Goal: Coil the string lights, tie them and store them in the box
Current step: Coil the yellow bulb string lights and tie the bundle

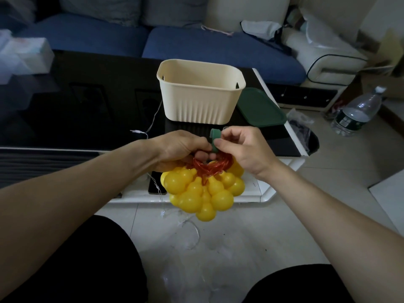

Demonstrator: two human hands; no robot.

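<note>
The string lights [203, 191] hang as a bunch of yellow gourd-shaped bulbs below a coil of red wire [209, 166]. My left hand [181, 147] grips the coiled wire from the left. A green strap [214, 139] loops over the coil, and my right hand [242, 147] pinches it between thumb and fingers. The cream ribbed box [200, 92] stands open on the dark table just beyond my hands. Its green lid [260, 108] lies flat to the right of it.
A thin white cable with a plug [140, 132] trails across the black table [87, 106] and down to the tiled floor. A phone [156, 186] lies on the table's white edge. A water bottle [358, 110] stands on the floor at right. A blue sofa [196, 47] sits behind.
</note>
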